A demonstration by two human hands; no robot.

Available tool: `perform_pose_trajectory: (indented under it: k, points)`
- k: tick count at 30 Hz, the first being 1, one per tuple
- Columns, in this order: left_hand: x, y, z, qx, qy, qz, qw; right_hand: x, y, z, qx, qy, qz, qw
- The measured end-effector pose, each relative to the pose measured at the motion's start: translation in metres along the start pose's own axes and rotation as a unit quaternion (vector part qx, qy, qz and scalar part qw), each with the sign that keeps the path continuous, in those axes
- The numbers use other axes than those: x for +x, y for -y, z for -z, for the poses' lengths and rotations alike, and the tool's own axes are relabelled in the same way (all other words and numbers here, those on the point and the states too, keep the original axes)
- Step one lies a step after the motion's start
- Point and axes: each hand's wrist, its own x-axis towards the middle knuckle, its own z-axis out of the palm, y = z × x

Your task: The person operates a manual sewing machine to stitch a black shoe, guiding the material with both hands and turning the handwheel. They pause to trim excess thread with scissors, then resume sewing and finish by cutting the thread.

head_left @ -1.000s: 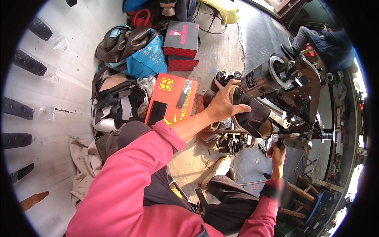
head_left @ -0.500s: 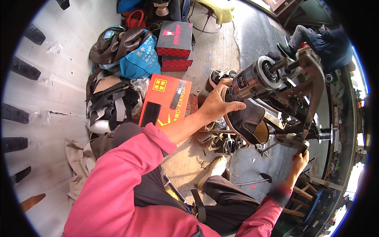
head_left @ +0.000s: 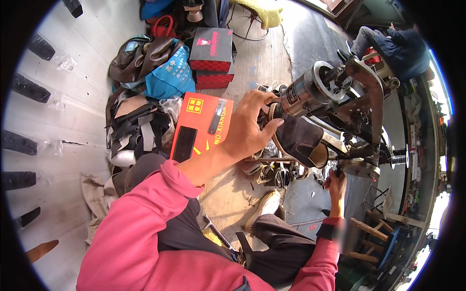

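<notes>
My left hand grips a dark brown leather shoe at the end nearer me, thumb over its edge, beneath the steel cylinder of a metal sewing machine. The shoe's open collar faces right, over the machine's arm; the contact at the needle is hidden. Lower right, my right hand has its fingers closed on the dark handle of a round crank wheel. Other shoes lie under the machine, partly hidden.
An orange box bears a black phone. Behind are stacked shoeboxes, bags and leather scraps. A seated person is at upper right; wooden stools stand lower right; a white wall is left.
My right hand swung out to the right with the crank, then back left and up. My left hand has shifted left, its fingers higher and more curled around the shoe.
</notes>
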Motion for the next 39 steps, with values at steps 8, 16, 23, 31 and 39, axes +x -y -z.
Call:
perform_pose_trajectory:
  k: [8,16,23,31,39]
  points:
    - [-0.009,0.005,-0.003,-0.071,0.017,0.011,0.997,-0.011,0.028,-0.008,-0.009,-0.019,-0.029,0.999]
    - [0.002,0.026,-0.041,-0.403,0.122,0.289,0.860,-0.006,0.018,-0.004,0.002,-0.007,-0.005,1.000]
    - [-0.004,0.035,-0.047,-0.365,0.110,0.264,0.886,-0.009,0.023,-0.004,0.036,0.009,-0.036,0.999]
    - [0.002,0.041,-0.033,-0.289,0.189,0.259,0.902,-0.010,0.024,-0.004,0.043,0.007,-0.030,0.999]
    - [0.002,0.039,-0.041,-0.354,0.121,0.220,0.901,-0.008,0.020,-0.003,-0.019,0.008,-0.006,1.000]
